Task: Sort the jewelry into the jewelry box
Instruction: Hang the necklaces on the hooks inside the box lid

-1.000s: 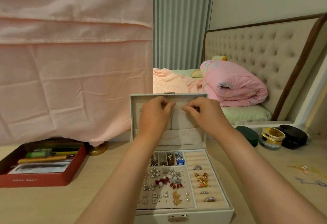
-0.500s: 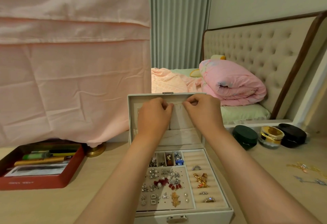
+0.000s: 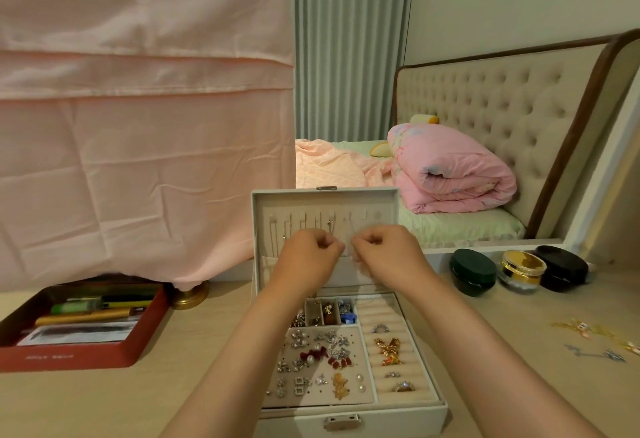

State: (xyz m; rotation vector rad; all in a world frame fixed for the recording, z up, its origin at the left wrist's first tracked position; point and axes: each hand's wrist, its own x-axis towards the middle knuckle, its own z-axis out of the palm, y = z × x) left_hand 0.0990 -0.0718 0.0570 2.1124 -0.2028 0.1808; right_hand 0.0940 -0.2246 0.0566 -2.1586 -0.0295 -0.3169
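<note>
The white jewelry box (image 3: 420, 415) stands open on the table (image 3: 104, 403), its trays full of earrings and rings. Left hand (image 3: 308, 257) and right hand (image 3: 384, 254) hover side by side before the raised lid (image 3: 381, 207), fingers curled and tips pinched. Whether they hold a chain I cannot tell.

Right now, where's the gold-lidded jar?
In the head view, the gold-lidded jar sits on the table right of the jewelry box, between the green case and the black case.
</note>
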